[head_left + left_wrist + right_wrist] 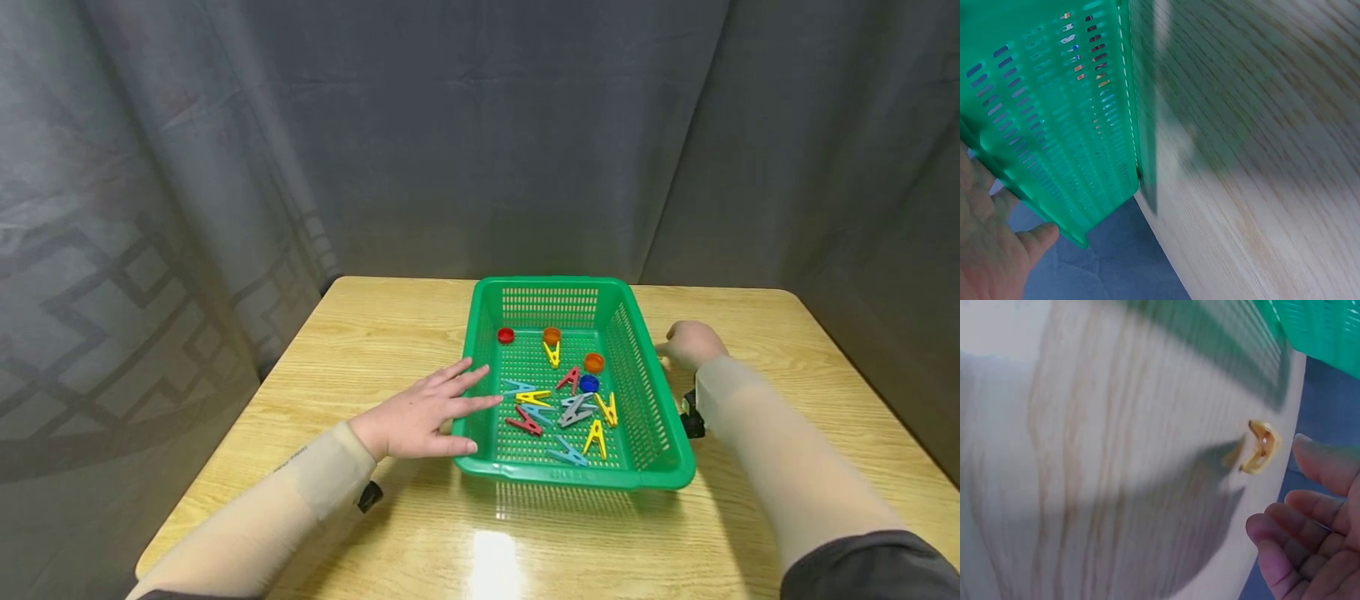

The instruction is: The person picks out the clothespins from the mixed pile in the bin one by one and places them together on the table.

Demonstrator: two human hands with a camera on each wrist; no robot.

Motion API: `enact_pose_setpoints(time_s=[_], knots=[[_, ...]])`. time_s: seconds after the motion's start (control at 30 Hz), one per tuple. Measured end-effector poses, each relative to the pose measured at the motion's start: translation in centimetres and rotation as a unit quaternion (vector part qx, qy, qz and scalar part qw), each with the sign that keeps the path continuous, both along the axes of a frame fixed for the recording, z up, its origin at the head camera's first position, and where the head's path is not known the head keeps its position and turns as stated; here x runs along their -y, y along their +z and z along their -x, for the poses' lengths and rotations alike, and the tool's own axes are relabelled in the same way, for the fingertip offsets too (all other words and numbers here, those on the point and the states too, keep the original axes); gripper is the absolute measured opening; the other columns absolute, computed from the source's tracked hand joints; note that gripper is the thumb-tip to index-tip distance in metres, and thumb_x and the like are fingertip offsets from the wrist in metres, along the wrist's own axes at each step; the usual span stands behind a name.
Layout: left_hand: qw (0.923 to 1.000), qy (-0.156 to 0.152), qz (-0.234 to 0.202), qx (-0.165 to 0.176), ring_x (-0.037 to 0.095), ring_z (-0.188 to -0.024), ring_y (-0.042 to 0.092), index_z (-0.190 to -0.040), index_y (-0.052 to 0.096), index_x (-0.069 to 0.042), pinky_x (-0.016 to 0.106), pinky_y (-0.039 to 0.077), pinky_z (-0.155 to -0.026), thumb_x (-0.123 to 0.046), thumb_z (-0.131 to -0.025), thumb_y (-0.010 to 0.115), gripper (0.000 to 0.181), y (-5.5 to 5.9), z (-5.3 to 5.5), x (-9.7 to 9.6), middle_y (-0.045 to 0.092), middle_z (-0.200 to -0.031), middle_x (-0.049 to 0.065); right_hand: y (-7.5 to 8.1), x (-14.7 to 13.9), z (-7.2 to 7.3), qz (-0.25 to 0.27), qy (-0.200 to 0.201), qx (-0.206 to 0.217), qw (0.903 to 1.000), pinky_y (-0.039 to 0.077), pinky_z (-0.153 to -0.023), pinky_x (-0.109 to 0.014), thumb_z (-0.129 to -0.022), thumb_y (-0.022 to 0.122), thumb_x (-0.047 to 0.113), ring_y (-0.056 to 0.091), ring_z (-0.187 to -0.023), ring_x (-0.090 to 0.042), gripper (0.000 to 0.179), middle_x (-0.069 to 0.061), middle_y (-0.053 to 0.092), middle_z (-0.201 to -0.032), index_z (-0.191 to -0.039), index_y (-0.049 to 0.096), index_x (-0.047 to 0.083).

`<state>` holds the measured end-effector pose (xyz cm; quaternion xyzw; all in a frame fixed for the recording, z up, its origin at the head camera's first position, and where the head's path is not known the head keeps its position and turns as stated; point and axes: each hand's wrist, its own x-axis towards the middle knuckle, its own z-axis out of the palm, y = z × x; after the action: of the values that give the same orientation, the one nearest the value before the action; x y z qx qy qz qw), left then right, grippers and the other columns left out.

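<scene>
A green plastic basket (555, 476) stands on the table. Inside it lie several clothespins, among them a yellow one (596, 437), a red one (527, 423), a light blue one (572, 453) and a grey one (575, 412). My left hand (427, 415), fingers spread, reaches over the basket's left rim and holds nothing. Outside the basket's right wall is my right hand (692, 343), its thumb and loosely bent fingers apart in the right wrist view. Close to those fingertips, a yellow clothespin (1262, 449) sits on the tabletop; the head view does not show it.
Toward the basket's far end lie small round caps: a red one (506, 335), two orange ones, one of them at the back (552, 335), and a blue one (589, 383). The wooden table (375, 333) ends before a grey curtain (480, 167).
</scene>
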<state>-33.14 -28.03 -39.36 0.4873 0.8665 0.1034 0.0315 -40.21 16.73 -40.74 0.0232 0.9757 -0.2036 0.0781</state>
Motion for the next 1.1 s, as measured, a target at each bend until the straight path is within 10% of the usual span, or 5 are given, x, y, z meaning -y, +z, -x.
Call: enact_pose_setpoints(time_s=[1.1], knots=[[0.9999,-0.006,-0.002,-0.01,0.031,-0.147,0.005,-0.151,0.032,-0.033,0.049,0.014,-0.115,-0.06,-0.093,0.046,0.066,-0.1,0.0,0.1,0.007,-0.162,-0.001,6.6,-0.6,-1.5,0.003,0.023,-0.065,0.9976,0.044,-0.085,-0.059,-0.097,0.055,0.034,0.051,-0.109,-0.05,0.057,-0.035,0.049,-0.127,-0.128,0.049,-0.013]])
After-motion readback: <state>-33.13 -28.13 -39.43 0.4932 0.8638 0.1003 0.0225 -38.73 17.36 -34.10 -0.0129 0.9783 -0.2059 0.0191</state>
